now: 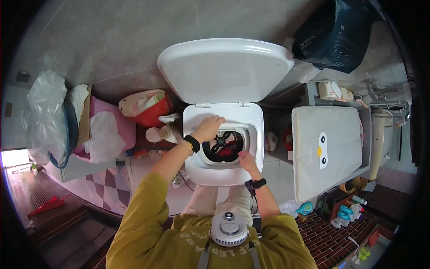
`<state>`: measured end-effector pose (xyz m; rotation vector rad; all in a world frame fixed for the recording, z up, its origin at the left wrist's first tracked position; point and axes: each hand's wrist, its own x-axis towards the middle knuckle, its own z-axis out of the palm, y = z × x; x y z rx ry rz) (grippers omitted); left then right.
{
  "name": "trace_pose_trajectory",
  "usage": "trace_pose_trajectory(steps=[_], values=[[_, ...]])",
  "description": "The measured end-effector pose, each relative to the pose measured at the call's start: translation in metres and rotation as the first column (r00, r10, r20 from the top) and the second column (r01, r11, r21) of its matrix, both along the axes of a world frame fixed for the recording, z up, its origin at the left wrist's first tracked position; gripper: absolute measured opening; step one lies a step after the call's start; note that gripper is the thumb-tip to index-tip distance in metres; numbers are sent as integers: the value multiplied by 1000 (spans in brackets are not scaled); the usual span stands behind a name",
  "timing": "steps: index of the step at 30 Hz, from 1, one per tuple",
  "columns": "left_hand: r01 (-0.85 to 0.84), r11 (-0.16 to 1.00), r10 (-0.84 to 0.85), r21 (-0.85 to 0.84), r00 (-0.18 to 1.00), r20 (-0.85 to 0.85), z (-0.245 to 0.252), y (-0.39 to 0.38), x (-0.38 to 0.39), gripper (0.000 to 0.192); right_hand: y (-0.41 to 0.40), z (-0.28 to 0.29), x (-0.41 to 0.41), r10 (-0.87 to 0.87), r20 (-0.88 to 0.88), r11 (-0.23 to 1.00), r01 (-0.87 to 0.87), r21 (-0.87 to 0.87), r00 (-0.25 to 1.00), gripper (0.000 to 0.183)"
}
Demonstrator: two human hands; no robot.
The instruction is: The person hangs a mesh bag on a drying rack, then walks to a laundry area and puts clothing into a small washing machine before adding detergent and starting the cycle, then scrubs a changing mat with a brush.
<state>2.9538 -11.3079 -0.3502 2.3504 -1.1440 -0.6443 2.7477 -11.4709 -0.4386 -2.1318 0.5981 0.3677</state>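
Before me stands a white top-loading washing machine point(223, 176) with its lid point(225, 74) raised against the wall. Inside the round drum point(211, 155) are dark and red fabric items point(230, 150) and a black multi-armed part point(220, 141). My left hand point(209, 128) reaches over the far-left rim of the opening, fingers stretched toward the back edge; it wears a black wristband point(192, 143). At the front-right rim, my right hand point(248, 162) has its fingers curled; whether anything is in them cannot be made out. A black device point(255, 184) is strapped to the right wrist.
To the left stand a red container point(147, 112), white bottles point(161, 133) and a pink bin point(126, 132) with white plastic in it. On the right, a grey padded cover point(327, 151) lies over a cabinet. A dark bag point(336, 37) hangs at the upper right.
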Motion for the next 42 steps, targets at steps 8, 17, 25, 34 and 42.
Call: trace_pose_trajectory(steps=[8,17,25,34,42], values=[[-385,866,438,-318,892,110,17,31,-46,43,40,-118,81,603,-429,780,-609,144,672,23],[-676,723,690,-143,714,116,-69,97,-181,50,61,-212,116,569,-646,660,-751,-9,509,38],[-605,795,597,-29,774,213,-85,93,-187,54,53,-268,76,634,-521,608,-785,-119,571,35],[-610,782,623,-127,757,199,-90,101,-191,53,78,-264,113,548,-32,834,-549,-66,836,34],[-587,804,589,-95,764,263,-86,96,-187,45,96,-314,120,549,-201,828,-560,0,812,25]])
